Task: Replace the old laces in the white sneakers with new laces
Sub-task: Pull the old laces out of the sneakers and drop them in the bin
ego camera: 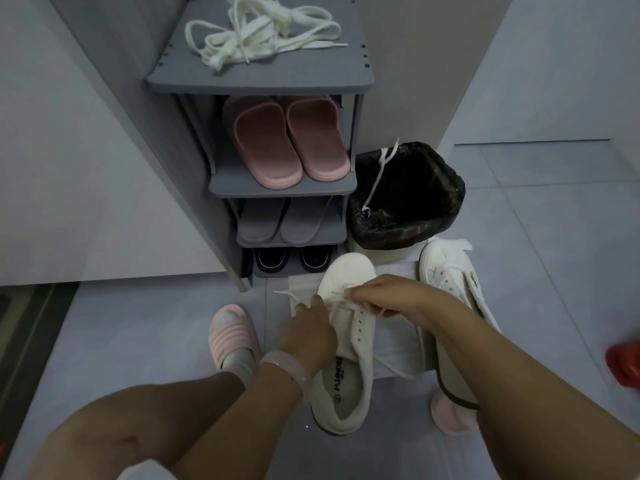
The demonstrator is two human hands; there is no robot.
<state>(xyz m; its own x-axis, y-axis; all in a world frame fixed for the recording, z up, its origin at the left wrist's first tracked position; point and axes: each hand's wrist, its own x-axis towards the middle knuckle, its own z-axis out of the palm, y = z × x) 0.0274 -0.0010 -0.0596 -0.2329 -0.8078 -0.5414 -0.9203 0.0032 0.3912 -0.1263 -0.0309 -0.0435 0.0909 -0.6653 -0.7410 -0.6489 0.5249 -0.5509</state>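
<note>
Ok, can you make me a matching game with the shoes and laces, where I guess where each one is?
Things:
1. pile of white laces
2. pink slippers
3. thin white lace
4. laceless white sneaker

Places:
A. hanging over the rim of the black-lined bin
B. on the floor right of the sneaker being handled
C. on top of the grey shoe rack
D. on the rack's second shelf

Pairs: 1-C, 2-D, 3-A, 4-B

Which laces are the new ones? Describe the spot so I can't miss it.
Find the grey shoe rack against the wall. On its top shelf, above the pink slippers, lies a loose pile of flat cream laces. They are wider than the thin lace hanging over the black bin.
</note>
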